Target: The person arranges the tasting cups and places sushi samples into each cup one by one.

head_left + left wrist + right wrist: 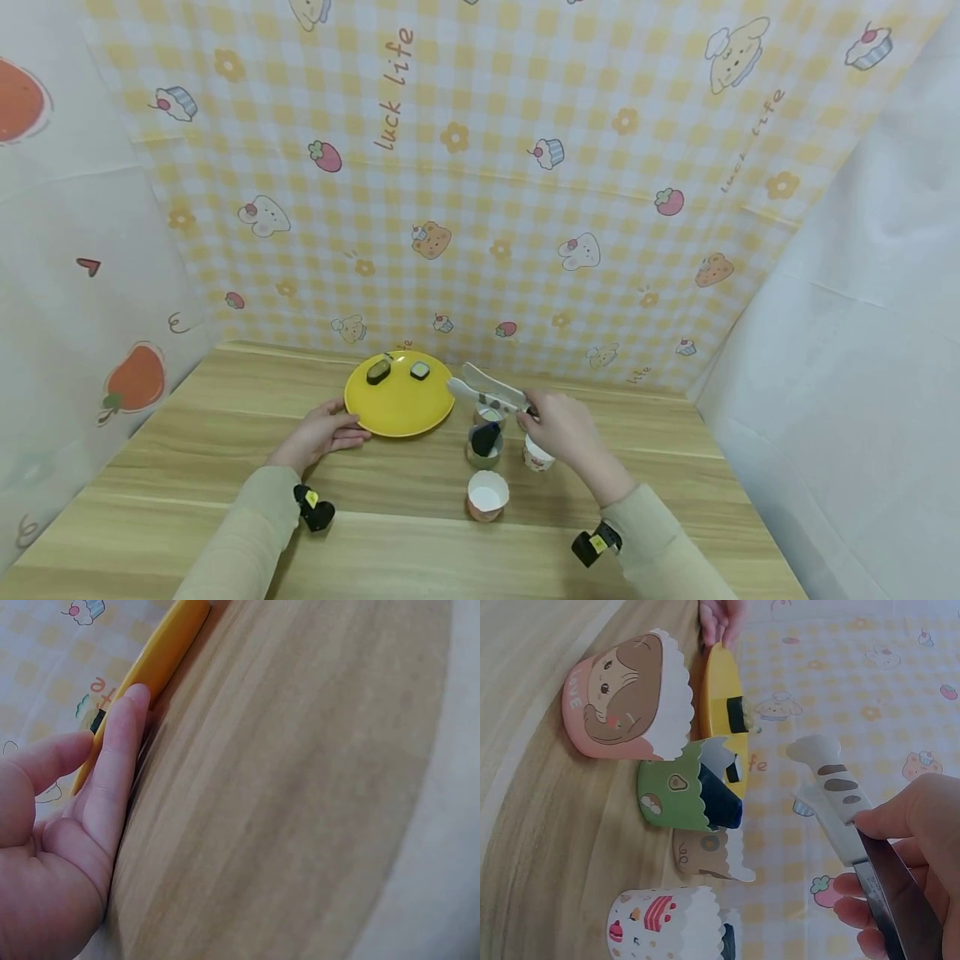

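A round yellow plate (pixel 405 414) lies at the back left of the table, with my left hand (pixel 322 432) pinching its left rim, thumb on top. Two toy sushi pieces sit on it: one longer (pixel 378 371), one small and square (pixel 420 371). My right hand (pixel 562 427) grips white-tipped tongs (pixel 836 784) with paw-shaped ends, held above the cups right of the plate. The tong tips stand apart with nothing between them. Below them, a green paper cup (pixel 664 791) holds a dark piece (pixel 721 802) that sticks out of its top.
Nearest the front stands a pink paper cup (pixel 486 498). A brown cup (pixel 697 851) is behind the green one, and a white cake-print cup (pixel 656 922) stands to the right, a dark thing showing by its rim. A checked cloth (pixel 480 208) hangs behind the table.
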